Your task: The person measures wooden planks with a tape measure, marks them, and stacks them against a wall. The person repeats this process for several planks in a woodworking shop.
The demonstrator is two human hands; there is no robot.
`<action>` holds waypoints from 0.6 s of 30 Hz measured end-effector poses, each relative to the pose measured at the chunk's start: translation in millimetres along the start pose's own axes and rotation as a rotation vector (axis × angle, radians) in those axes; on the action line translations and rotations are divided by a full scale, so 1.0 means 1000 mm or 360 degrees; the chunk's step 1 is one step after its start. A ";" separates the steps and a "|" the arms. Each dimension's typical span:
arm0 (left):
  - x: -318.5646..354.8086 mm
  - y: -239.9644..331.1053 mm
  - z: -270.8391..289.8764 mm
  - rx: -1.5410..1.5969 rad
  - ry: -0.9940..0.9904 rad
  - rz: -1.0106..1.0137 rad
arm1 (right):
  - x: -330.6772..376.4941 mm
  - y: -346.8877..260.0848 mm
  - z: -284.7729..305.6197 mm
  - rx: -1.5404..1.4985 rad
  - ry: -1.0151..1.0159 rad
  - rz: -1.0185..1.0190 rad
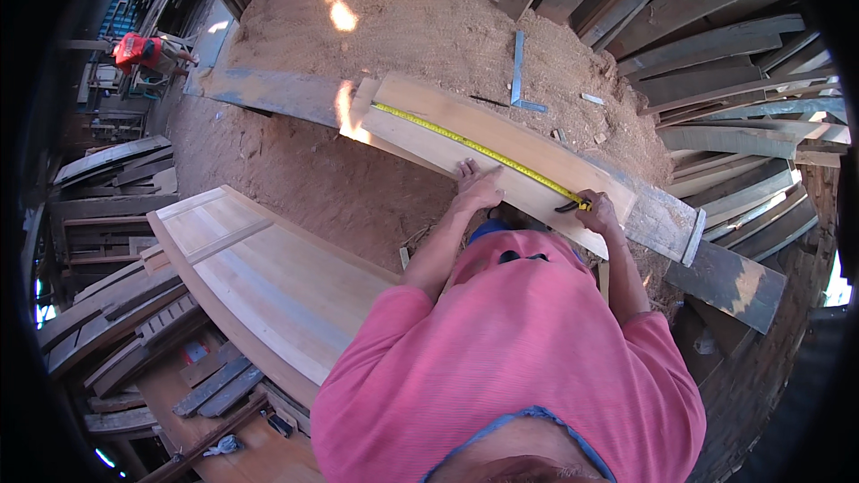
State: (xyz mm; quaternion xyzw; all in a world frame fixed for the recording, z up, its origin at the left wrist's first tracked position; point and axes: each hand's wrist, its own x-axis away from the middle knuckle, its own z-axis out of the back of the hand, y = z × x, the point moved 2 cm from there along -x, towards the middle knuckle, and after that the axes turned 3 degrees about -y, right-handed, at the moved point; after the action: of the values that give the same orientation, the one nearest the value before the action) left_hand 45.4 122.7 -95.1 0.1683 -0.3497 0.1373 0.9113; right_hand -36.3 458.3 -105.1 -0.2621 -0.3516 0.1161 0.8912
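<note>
A yellow tape measure is drawn out along a pale wooden board, its blade running from the board's far left end back to the case. My right hand is closed around the yellow and black case near the right end of the board. A dark strap or clip hangs beside it. My left hand rests on the board's near edge, fingers apart, holding nothing, just below the blade. Behind this board lies a second pale plank, side by side with it.
A metal try square lies on the sawdust pile beyond the boards. At the left rests a panelled wooden door. Stacked planks crowd the right side. A person in red is far left.
</note>
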 end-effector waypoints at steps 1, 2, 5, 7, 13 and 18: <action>-0.001 0.000 0.001 -0.0011 -0.0004 0.0004 | 0.000 0.000 0.000 -0.0012 0.0000 -0.0006; -0.001 0.000 0.001 -0.0019 -0.0006 0.0008 | 0.000 0.001 0.000 -0.0027 -0.0003 -0.0041; -0.002 0.001 0.003 -0.0018 -0.0031 0.0009 | 0.000 0.001 -0.001 0.0047 0.0112 0.0091; -0.003 0.001 0.003 -0.0008 -0.0018 0.0009 | 0.001 0.002 -0.002 0.0044 0.0150 0.0140; -0.002 0.002 0.003 -0.0015 -0.0006 -0.0013 | 0.004 -0.004 0.001 0.0068 0.0116 0.0101; 0.000 0.001 0.004 -0.0043 -0.0015 -0.0012 | 0.012 -0.009 0.009 0.0063 0.0034 0.0054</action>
State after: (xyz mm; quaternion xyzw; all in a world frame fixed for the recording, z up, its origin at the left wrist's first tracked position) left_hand 42.5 121.8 -92.5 0.1580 -0.3553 0.1284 0.9123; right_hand -33.7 458.9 -88.1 -0.2516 -0.3352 0.1354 0.8978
